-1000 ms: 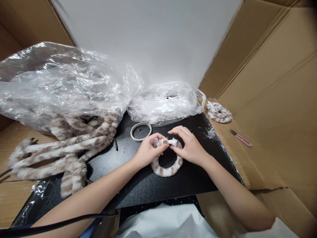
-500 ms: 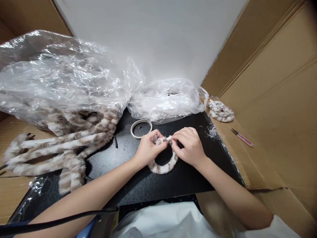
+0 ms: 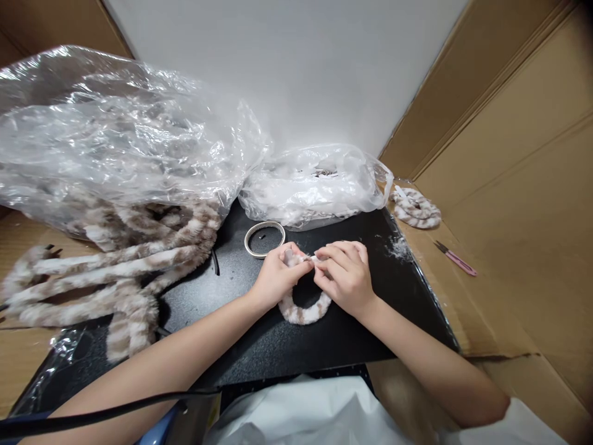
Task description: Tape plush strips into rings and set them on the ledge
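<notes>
A fluffy white-and-brown ring [image 3: 304, 313] hangs between my hands over the black tabletop [image 3: 245, 349]. My left hand [image 3: 279, 277] pinches its upper left part between thumb and fingers. On the upper right, my right hand [image 3: 345, 272] has its fingertips closed on the ring close to my left thumb. A small white piece shows between the fingertips; its exact shape is hidden by the fingers.
Left, fluffy strips [image 3: 134, 303] spill from a large clear bag [image 3: 120, 136]. A tape roll [image 3: 247, 238] lies behind my hands, near a smaller plastic bag [image 3: 310, 188]. On cardboard at right are finished-looking fluffy rings [image 3: 417, 210] and pink-handled snips [image 3: 458, 261].
My right hand has shifted slightly left, closer to my left hand, and its fingers have moved over the top of the ring. The view has shifted slightly.
</notes>
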Demonstrator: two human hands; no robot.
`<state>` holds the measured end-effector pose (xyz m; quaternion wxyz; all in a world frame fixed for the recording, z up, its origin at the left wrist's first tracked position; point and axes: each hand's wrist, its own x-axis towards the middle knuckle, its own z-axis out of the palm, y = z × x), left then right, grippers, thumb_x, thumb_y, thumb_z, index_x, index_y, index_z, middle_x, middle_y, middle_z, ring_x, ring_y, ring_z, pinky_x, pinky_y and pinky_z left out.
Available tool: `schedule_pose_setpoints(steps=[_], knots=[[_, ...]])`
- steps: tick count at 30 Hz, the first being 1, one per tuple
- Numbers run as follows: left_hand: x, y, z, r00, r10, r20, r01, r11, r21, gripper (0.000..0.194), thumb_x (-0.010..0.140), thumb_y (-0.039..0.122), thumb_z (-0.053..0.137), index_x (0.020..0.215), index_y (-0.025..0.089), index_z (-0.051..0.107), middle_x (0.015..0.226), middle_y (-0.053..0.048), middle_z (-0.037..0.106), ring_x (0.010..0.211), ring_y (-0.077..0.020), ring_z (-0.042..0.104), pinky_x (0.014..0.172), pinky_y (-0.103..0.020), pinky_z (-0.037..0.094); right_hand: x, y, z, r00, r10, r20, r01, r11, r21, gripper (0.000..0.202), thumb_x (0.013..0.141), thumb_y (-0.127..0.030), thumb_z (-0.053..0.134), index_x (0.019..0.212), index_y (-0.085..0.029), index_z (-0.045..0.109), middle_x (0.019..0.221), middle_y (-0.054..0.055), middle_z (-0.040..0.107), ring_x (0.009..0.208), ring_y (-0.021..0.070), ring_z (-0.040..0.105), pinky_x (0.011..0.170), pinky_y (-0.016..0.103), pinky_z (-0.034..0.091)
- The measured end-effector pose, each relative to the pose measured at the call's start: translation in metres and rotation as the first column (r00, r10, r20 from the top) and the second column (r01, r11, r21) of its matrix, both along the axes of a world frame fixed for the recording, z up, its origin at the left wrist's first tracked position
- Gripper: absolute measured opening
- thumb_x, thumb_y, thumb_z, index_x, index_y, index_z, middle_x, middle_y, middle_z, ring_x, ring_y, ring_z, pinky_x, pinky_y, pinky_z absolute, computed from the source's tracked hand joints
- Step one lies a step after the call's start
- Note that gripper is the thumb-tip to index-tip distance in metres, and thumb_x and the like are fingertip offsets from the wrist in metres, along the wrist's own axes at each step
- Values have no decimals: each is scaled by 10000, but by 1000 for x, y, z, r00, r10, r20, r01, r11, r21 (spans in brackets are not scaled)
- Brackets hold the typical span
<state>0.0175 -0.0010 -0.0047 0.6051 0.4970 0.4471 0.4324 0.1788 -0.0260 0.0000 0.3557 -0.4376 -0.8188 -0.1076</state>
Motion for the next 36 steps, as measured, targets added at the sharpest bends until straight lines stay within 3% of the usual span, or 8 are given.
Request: schedule_pose_setpoints(steps=[7, 17, 20, 22, 25, 27, 32, 36], knots=[[-3, 2, -1, 1000, -25, -8, 26, 1000, 16, 292, 670, 297, 764, 681, 169, 501, 521, 87, 461, 456, -48, 382, 457, -168, 281, 10, 6, 2, 989, 146, -27, -147, 987, -56, 161, 884, -141, 563, 781, -218, 659, 941, 31, 761, 870, 164, 687, 928, 390, 402], [-1, 8, -5, 995, -11, 95, 24, 990, -137, 393, 614, 328, 812, 650, 182, 449, 487, 99, 421, 418, -36, 348, 419, -161, 247, 16, 8, -2, 979, 196, -63, -205, 957, -205, 147, 864, -154, 586, 902, -235, 703, 1043, 46, 753, 940, 197, 671, 949, 444, 388], [-1, 9, -4, 998, -24, 57, 31, 992, -124, 345, 626, 295, 785, 659, 180, 461, 485, 99, 433, 411, -32, 335, 415, -161, 237, 21, 16, 12, 949, 174, -262, -266, 889, -374, 134, 839, -184, 608, 922, -229, 704, 1031, 58, 747, 1008, 220, 651, 929, 425, 444], [-1, 8, -2, 997, -71, 20, 73, 992, -100, 312, 638, 288, 771, 662, 174, 482, 491, 88, 464, 421, -37, 348, 423, -164, 248, 24, 23, 23, 927, 111, -358, -293, 809, -509, 173, 834, -203, 620, 988, -208, 700, 1044, 71, 734, 1002, 214, 652, 886, 374, 484], [-2, 7, 1, 993, -117, -23, 115, 992, -60, 304, 628, 296, 782, 649, 164, 508, 503, 70, 499, 454, -51, 383, 448, -171, 273, 25, 34, 37, 946, 162, -281, -320, 622, -715, 189, 817, -224, 659, 993, -183, 714, 962, 57, 741, 865, 194, 673, 775, 303, 495], [-4, 7, 1, 990, -131, -53, 130, 991, -37, 301, 624, 307, 789, 645, 158, 528, 510, 61, 516, 467, -58, 399, 459, -176, 284, 21, 39, 43, 956, 241, -167, -275, 545, -792, 118, 811, -225, 681, 906, -181, 734, 854, 39, 744, 764, 177, 665, 697, 271, 464], [-9, 11, 0, 958, -247, -145, 248, 969, -12, 247, 663, 318, 776, 681, 146, 600, 589, 4, 636, 514, -93, 502, 481, -190, 353, 6, 37, 53, 934, 316, 170, -76, 636, -768, 71, 805, -226, 711, 766, -168, 726, 753, 57, 725, 701, 187, 639, 643, 279, 380], [-13, 13, 2, 941, -303, -150, 296, 953, -66, 285, 707, 387, 745, 702, 149, 588, 535, 33, 573, 429, -73, 443, 414, -182, 319, 0, 28, 53, 880, 312, 358, 16, 734, -679, 158, 892, -161, 576, 785, -139, 690, 799, 92, 712, 790, 220, 639, 782, 351, 355]])
